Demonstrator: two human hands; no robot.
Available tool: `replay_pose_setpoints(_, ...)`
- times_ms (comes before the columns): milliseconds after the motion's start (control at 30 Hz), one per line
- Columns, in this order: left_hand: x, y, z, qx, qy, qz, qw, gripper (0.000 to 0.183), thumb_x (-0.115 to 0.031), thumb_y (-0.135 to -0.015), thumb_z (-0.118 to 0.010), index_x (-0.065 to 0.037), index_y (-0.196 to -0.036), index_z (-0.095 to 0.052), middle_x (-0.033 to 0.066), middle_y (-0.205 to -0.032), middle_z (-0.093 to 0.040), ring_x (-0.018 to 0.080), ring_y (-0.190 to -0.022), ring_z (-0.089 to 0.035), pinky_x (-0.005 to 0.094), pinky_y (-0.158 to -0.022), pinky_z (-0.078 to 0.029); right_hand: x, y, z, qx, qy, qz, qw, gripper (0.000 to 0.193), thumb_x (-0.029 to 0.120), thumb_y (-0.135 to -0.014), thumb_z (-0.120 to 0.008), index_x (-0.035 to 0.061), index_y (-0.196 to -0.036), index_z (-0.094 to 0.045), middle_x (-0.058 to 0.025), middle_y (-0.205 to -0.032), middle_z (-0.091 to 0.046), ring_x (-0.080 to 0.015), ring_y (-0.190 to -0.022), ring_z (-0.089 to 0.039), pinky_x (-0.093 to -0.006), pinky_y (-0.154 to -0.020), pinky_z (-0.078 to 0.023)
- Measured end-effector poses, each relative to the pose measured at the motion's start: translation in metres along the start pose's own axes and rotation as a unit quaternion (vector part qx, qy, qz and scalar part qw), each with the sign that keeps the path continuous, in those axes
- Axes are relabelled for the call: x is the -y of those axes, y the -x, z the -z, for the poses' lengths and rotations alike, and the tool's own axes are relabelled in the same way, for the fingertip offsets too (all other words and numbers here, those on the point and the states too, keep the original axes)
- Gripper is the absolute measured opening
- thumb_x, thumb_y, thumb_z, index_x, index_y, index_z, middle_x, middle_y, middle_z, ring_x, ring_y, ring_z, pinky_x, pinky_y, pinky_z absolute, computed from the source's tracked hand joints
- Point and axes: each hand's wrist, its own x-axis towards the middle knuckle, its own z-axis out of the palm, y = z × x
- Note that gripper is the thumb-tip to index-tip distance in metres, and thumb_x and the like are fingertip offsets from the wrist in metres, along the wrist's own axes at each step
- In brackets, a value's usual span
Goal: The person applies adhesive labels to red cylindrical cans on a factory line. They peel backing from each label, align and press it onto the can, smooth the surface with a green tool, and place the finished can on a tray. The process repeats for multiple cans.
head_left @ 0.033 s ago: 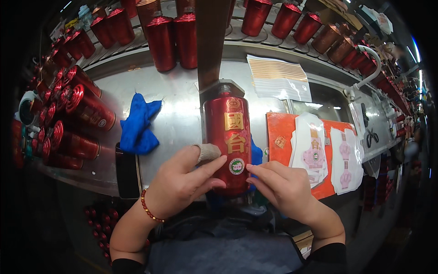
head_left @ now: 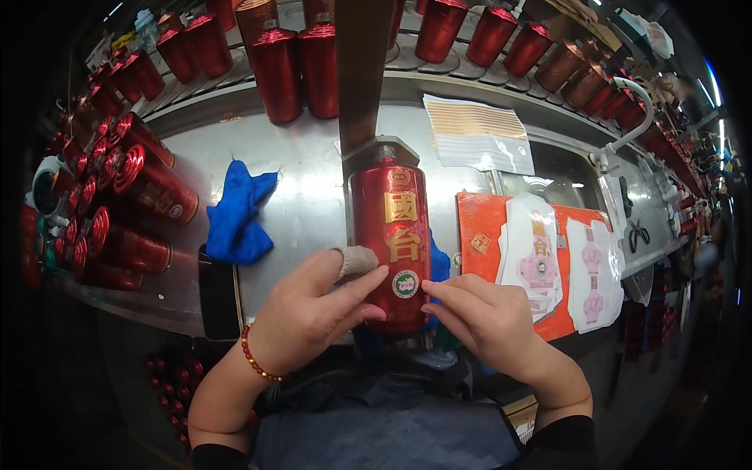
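Observation:
A red metallic bottle [head_left: 383,227] with raised gold characters and a round white-and-green sticker [head_left: 406,284] lies on the bench in front of me, its neck against a fixed stop [head_left: 382,144]. My left hand [head_left: 309,301] holds its lower left side. The index finger and thumb rest beside the sticker, and another finger wears a beige cover [head_left: 356,261]. Opposite, my right hand [head_left: 487,315] is closed at the bottle's right side, with index finger and thumb tips against the edge at sticker height. The bottle hides part of a blue cloth [head_left: 440,262] underneath.
To the left lie several red bottles [head_left: 153,184], another blue cloth [head_left: 241,215] and a dark flat object [head_left: 218,294]. On the right, an orange board [head_left: 479,215] bears stacks of printed labels [head_left: 531,258]. A striped sheet [head_left: 479,135] and a conveyor of bottles [head_left: 446,31] are beyond.

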Motion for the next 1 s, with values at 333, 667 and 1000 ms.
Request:
replay_pose_setpoints(333, -0.001, -0.005, -0.002, -0.012, -0.021, 0.051, 0.998, 0.054, -0.021, -0.076, -0.09, -0.006, -0.124, -0.071, 0.0137, -0.117, -0.067, 0.0303, -0.103, -0.066, 0.0385, -0.09, -0.055, -0.02, -0.053, 0.012, 0.026, -0.111, -0.111, 0.987, 0.062, 0.016, -0.082, -0.086, 0.0074, -0.138, -0.061, -0.0105, -0.112, -0.065, -0.0142, -0.073, -0.063, -0.0277, -0.068, -0.053)
replay_pose_setpoints(667, -0.019, 0.007, 0.0, 0.022, -0.005, 0.073, 0.997, 0.052, -0.018, -0.08, -0.087, -0.004, -0.126, -0.067, 0.016, -0.124, -0.064, 0.034, -0.109, -0.064, 0.0405, -0.093, -0.054, -0.002, -0.041, 0.023, 0.114, -0.032, -0.066, 0.991, 0.075, 0.022, -0.082, -0.087, 0.0082, -0.146, -0.051, -0.0139, -0.132, -0.053, -0.024, -0.079, -0.069, -0.0359, -0.07, -0.058)
replay_pose_setpoints(1000, -0.012, -0.012, -0.019, -0.063, -0.074, -0.027, 0.995, 0.024, -0.002, -0.083, -0.079, -0.002, -0.106, -0.072, 0.0146, -0.102, -0.068, 0.0335, -0.091, -0.066, 0.0394, -0.077, -0.055, -0.011, -0.036, 0.009, 0.042, -0.049, -0.031, 0.997, 0.061, 0.024, -0.083, -0.086, 0.0093, -0.136, -0.062, -0.0116, -0.127, -0.059, -0.0242, -0.078, -0.071, -0.0349, -0.072, -0.058)
